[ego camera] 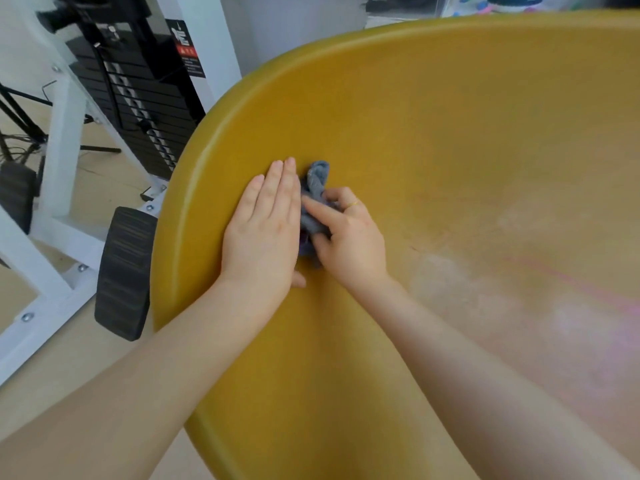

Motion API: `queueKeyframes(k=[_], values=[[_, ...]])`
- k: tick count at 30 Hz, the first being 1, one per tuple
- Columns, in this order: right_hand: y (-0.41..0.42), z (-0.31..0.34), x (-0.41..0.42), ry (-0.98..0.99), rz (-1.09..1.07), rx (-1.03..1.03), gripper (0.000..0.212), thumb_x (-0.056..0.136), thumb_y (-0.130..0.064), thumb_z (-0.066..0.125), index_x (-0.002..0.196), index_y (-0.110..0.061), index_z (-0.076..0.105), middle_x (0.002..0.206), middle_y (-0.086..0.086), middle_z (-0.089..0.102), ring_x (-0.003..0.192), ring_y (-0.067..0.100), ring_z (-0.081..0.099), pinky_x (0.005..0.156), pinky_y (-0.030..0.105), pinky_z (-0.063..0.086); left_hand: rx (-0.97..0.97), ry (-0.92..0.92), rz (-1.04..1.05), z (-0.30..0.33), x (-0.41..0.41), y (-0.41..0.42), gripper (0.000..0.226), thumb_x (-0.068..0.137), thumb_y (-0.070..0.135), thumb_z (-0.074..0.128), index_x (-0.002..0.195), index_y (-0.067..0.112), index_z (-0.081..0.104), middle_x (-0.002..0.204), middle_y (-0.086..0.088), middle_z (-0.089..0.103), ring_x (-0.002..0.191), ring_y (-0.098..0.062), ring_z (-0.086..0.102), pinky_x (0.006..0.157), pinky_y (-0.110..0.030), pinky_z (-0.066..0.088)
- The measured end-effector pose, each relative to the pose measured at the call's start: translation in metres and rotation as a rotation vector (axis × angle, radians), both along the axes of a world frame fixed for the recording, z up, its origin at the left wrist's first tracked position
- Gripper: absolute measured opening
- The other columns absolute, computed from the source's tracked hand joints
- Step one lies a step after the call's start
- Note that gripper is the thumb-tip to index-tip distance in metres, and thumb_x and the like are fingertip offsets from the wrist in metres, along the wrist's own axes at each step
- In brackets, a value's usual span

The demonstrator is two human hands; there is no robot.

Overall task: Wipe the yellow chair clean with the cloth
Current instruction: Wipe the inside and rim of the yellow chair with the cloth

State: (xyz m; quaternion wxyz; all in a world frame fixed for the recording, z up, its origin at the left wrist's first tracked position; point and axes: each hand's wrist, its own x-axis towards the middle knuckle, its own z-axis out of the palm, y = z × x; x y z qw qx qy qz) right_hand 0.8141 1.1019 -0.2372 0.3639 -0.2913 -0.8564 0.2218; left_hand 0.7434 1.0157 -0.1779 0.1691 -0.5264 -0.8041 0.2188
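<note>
Two bare forearms reach onto one yellow chair [450, 150]: left hand [263, 230] pressing flat near its rim, fingers straight, and right hand [349, 237] beside it, fingers clenched around one bunched grey cloth [313, 199] against the seat.

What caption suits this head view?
Right hand grips crumpled grey cloth on yellow plastic chair; flat left hand steadies it.

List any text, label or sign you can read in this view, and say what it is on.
Black label on the weight machine: a white symbol, a red warning band and lines of small print, all too blurred to read.
Yellow chair, cloth, left hand, right hand: no text.
</note>
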Motion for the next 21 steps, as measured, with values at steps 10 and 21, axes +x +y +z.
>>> queueKeyframes(k=[10,21], values=[[0.067,0.018,-0.013,0.174,-0.54,-0.403,0.046,0.088,-0.007,0.048,0.128,-0.029,0.053,0.123,0.005,0.044,0.108,0.025,0.049,0.071,0.025,0.036,-0.008,-0.018,0.008,-0.003,-0.002,0.001,0.128,0.072,0.068,0.056,0.139,-0.006,-0.023,0.152,-0.019,-0.024,0.143,-0.031,-0.016,0.114,-0.038,-0.012],[-0.004,-0.001,-0.011,0.049,-0.138,0.012,0.044,0.079,-0.006,0.049,0.114,-0.028,0.065,0.118,0.011,0.057,0.093,0.034,0.05,0.055,0.025,0.039,-0.001,0.007,0.06,-0.001,0.009,0.005,0.122,0.077,0.062,0.056,0.138,-0.006,-0.024,0.152,-0.02,-0.023,0.143,-0.032,-0.016,0.114,-0.041,-0.01]])
